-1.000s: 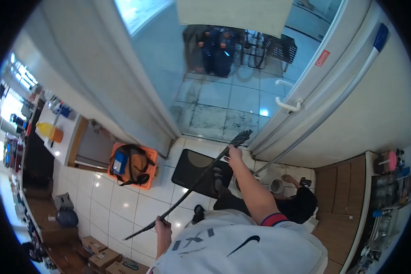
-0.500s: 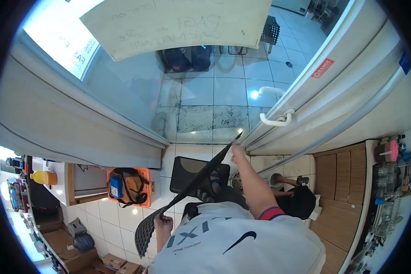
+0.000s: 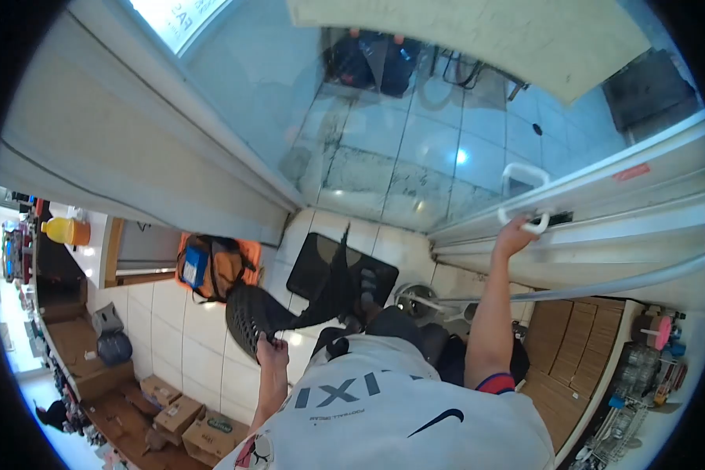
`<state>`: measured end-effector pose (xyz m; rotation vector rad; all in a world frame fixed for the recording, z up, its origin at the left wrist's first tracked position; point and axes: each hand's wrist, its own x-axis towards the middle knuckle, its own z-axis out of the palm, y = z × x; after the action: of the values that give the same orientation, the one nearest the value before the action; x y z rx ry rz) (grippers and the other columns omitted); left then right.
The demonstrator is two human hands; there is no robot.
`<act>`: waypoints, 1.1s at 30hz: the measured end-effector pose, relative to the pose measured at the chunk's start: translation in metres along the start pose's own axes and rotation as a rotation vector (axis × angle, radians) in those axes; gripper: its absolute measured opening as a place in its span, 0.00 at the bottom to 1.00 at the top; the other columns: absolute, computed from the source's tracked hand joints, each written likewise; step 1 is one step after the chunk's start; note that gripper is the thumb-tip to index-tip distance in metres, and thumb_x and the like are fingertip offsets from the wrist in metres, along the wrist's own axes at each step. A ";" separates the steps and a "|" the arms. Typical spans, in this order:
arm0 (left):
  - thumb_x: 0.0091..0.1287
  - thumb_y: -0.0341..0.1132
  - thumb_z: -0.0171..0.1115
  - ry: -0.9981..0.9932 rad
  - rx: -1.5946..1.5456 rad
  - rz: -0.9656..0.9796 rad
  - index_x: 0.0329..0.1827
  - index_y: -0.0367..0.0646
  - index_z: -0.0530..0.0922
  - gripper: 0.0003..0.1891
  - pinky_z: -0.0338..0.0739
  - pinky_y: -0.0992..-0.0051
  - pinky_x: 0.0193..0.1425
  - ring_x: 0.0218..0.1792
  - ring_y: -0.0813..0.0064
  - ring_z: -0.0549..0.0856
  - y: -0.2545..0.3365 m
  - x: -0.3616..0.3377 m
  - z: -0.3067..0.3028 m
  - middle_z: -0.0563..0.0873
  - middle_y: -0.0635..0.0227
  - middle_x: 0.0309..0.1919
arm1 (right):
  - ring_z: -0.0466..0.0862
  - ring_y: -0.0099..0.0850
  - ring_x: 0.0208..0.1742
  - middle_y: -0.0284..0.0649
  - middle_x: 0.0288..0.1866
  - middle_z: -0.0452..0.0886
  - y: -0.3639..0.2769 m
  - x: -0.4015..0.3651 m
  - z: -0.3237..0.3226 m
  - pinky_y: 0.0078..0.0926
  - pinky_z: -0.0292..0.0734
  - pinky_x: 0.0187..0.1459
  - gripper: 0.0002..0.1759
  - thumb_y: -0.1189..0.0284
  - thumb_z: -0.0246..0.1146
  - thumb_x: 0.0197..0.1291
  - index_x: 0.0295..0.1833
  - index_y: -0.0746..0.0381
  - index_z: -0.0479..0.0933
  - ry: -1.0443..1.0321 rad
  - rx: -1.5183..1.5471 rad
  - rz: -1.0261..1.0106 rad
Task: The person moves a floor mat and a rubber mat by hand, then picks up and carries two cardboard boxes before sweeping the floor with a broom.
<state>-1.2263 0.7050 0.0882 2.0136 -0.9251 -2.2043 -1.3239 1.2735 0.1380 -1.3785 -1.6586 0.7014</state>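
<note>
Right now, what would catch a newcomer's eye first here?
The right hand grips the white door handle on the glass door, right of centre. The left hand pinches a black perforated mat hanging over the floor tiles, near an orange bag at left.

black perforated mat [image 3: 249, 316]: rubbery, floppy, off the floor, twisted along its length. Near edge is pinched in the fingers of the left hand [image 3: 272, 350]. The holed face curls just above them, and the rest runs edge-on away from the fingers to a narrow tip.

white door handle [image 3: 537, 226]: D-shaped loop, fixed to the sliding door frame [image 3: 603, 205]. Fingers of the right hand [image 3: 512, 236] are wrapped round its near end, and the rest of the loop shows just past the fingertips.
</note>
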 end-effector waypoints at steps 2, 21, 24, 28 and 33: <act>0.62 0.39 0.53 0.030 0.008 0.013 0.23 0.46 0.68 0.12 0.64 0.79 0.22 0.14 0.80 0.63 0.013 -0.002 0.000 0.65 0.74 0.13 | 0.77 0.50 0.35 0.57 0.41 0.73 0.019 0.028 0.031 0.38 0.73 0.30 0.29 0.60 0.50 0.58 0.52 0.75 0.53 0.070 0.009 -0.150; 0.61 0.40 0.57 -0.072 0.037 0.154 0.23 0.44 0.70 0.12 0.65 0.77 0.19 0.13 0.79 0.68 0.022 -0.025 0.003 0.68 0.73 0.12 | 0.80 0.43 0.40 0.49 0.38 0.79 -0.003 -0.415 0.111 0.31 0.76 0.41 0.13 0.67 0.58 0.47 0.33 0.67 0.77 -1.865 -0.814 -0.290; 0.61 0.40 0.56 -0.059 0.018 0.141 0.21 0.46 0.70 0.13 0.66 0.77 0.21 0.13 0.80 0.67 0.025 -0.025 0.024 0.68 0.73 0.11 | 0.80 0.42 0.19 0.48 0.22 0.75 0.030 -0.376 0.108 0.32 0.74 0.16 0.07 0.79 0.56 0.44 0.32 0.70 0.70 -1.755 -0.531 0.534; 0.61 0.41 0.56 -0.131 0.122 0.126 0.20 0.46 0.68 0.14 0.66 0.78 0.21 0.14 0.79 0.67 0.019 -0.017 0.051 0.67 0.74 0.12 | 0.80 0.38 0.19 0.50 0.26 0.75 0.029 -0.330 0.062 0.27 0.72 0.14 0.09 0.78 0.56 0.47 0.36 0.70 0.68 -1.533 -0.290 0.738; 0.61 0.40 0.55 -0.209 0.197 0.124 0.25 0.45 0.69 0.11 0.65 0.80 0.20 0.13 0.81 0.66 0.022 -0.019 0.102 0.66 0.75 0.12 | 0.77 0.33 0.17 0.51 0.34 0.75 0.002 -0.287 0.060 0.24 0.71 0.14 0.35 0.78 0.55 0.50 0.63 0.72 0.48 -1.418 0.027 0.755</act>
<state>-1.3247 0.7357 0.1139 1.7616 -1.2987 -2.3714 -1.3651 1.0022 0.0345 -1.5497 -1.9738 2.5464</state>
